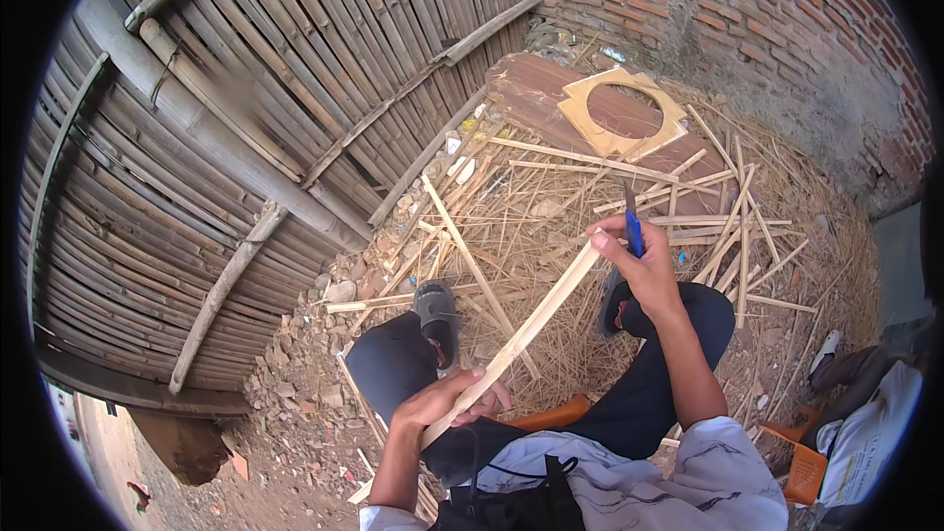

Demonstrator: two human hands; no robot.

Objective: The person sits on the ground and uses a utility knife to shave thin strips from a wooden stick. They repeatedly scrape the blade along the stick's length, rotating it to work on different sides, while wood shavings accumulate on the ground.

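A long, pale bamboo strip slants across my lap, its far end up and to the right. My left hand is closed round its near part, above my left thigh. At the far end, my right hand pinches the strip between thumb and fingers. That same hand also holds a blue-handled knife, its dark blade pointing up and away from me. Below the strip, dry straw and shavings cover the ground between my sandalled feet.
Several cut strips lie piled at the right. Behind them, a yellowish panel with a round hole rests on a brown board. A bamboo wall stands left, a brick wall behind. Another person sits at right by an orange chair.
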